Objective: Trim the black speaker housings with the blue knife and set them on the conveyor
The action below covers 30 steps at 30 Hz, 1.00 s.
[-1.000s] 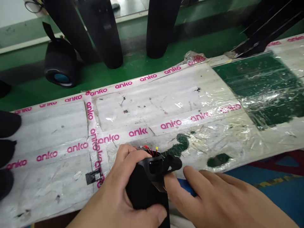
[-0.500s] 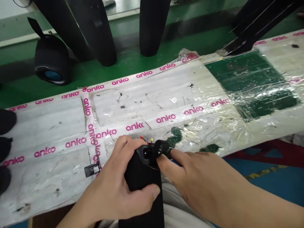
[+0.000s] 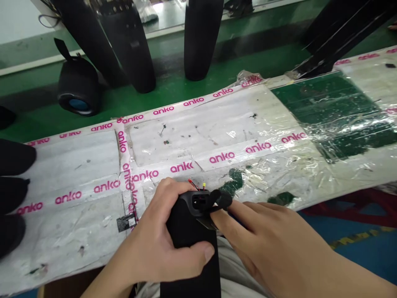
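My left hand [image 3: 169,231] wraps around a long black speaker body [image 3: 190,265] that rests over my lap, its thumb lying across the near side. At the speaker's upper end is a dark moulded end piece with an oval opening [image 3: 200,201]. Two thin wires with a red connector [image 3: 190,181] and a yellow connector [image 3: 204,185] stick up just behind it. My right hand [image 3: 263,236] is closed at the right of this end, its fingers on a curled black strap [image 3: 221,199]. Its fingertips are partly hidden. A bit of blue shows between its fingers, too little to name.
A white work surface [image 3: 192,140] with pink-lettered tape lies ahead, a green panel [image 3: 344,111] at its right. A small black label [image 3: 126,222] lies left of my left hand. Black speakers [image 3: 79,85] stand along the green ledge behind; more dark rounded ends poke in at left.
The view has shifted slightly, so the scene sits lower and further right. The black strap has tilted toward the right, and my right fingers have moved a little around it.
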### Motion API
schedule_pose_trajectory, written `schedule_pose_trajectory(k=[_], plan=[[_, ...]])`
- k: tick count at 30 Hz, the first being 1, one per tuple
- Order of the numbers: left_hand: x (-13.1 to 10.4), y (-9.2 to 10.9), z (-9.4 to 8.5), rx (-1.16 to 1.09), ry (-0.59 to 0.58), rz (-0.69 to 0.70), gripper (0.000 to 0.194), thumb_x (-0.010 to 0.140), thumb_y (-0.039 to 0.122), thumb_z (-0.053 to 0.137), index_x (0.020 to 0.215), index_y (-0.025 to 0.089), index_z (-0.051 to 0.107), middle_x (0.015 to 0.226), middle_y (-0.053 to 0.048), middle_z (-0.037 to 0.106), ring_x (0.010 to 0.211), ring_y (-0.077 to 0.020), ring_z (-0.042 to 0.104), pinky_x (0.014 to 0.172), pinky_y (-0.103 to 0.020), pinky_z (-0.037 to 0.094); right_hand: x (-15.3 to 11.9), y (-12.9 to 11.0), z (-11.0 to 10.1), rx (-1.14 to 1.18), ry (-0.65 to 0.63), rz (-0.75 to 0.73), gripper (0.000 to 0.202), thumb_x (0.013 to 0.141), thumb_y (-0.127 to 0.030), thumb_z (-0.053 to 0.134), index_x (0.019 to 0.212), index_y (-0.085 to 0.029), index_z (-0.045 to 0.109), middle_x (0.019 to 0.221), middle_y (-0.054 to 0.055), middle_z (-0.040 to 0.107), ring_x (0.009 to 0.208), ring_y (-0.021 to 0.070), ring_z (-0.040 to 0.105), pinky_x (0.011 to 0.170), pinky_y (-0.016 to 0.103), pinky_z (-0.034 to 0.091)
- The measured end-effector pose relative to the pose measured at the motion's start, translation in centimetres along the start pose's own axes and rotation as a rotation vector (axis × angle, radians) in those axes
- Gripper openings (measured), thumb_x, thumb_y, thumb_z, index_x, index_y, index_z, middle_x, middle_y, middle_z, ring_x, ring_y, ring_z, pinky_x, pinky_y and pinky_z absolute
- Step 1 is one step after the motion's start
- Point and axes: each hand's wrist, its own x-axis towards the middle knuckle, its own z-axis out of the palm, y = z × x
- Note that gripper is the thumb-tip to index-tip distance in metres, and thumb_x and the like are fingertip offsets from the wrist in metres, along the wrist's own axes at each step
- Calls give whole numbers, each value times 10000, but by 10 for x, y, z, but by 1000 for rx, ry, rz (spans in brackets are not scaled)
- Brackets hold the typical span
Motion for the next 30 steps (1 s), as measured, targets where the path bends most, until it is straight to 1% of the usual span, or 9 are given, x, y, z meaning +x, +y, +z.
schedule_pose_trajectory(k=[3,7,11,15,19,22,24,28,30], plan=[[1,1,0,16,-1,-5,683,722,144,800,1300,418,561,1203,33,590,1078,-227,612,973,-365,526,1,-1,-1,-29,7,3,625,754,-68,515,1355,-237,498,900,15,635,632,239,557,585,397,286],[2,4,1,26,-7,-23,690,705,117,765,1285,426,553,1167,31,573,1047,-223,603,938,-361,538,0,-4,0,-80,22,30,645,671,-89,547,1292,-256,505,851,-4,610,603,246,547,576,405,302],[3,5,1,43,-23,-29,691,682,96,734,1256,431,544,1142,36,566,1033,-219,604,937,-366,555,0,-9,-2,-156,21,41,671,618,-105,563,1266,-264,489,837,-10,618,585,245,570,555,400,348],[2,5,1,54,-40,-56,679,703,108,728,1257,452,538,1172,37,573,1061,-226,650,906,-361,590,2,-15,-7,-223,-44,62,603,694,-93,561,1271,-246,472,839,-14,646,589,219,623,517,356,398],[1,7,4,68,-25,-102,684,711,131,726,1276,464,531,1191,36,564,1084,-229,694,912,-366,611,9,-17,-12,-247,-46,85,500,755,-97,546,1225,-247,462,784,-26,627,533,199,593,477,339,384],[2,8,3,71,-22,-103,658,722,121,728,1261,452,546,1197,35,563,1110,-225,691,927,-353,607,15,-17,-13,-232,-71,85,527,710,-105,535,1208,-252,445,753,-30,614,494,197,565,452,340,344],[3,8,1,67,-36,-91,635,741,122,743,1252,446,551,1181,39,561,1074,-209,675,926,-341,599,16,-15,-14,-216,-72,76,592,654,-117,541,1222,-248,435,740,-34,611,475,202,555,451,347,328],[5,3,-2,-4,-87,-65,609,777,154,769,1263,451,554,1147,42,541,1017,-191,643,878,-312,583,14,-12,-19,-183,-90,39,672,550,-120,564,1195,-246,426,741,-35,624,471,201,580,459,351,336],[5,1,-2,-35,-99,-65,639,785,164,774,1297,467,541,1153,41,529,1024,-190,638,873,-307,574,11,-12,-22,-184,-105,47,667,539,-106,562,1176,-254,433,750,-38,625,477,194,591,457,346,341]])
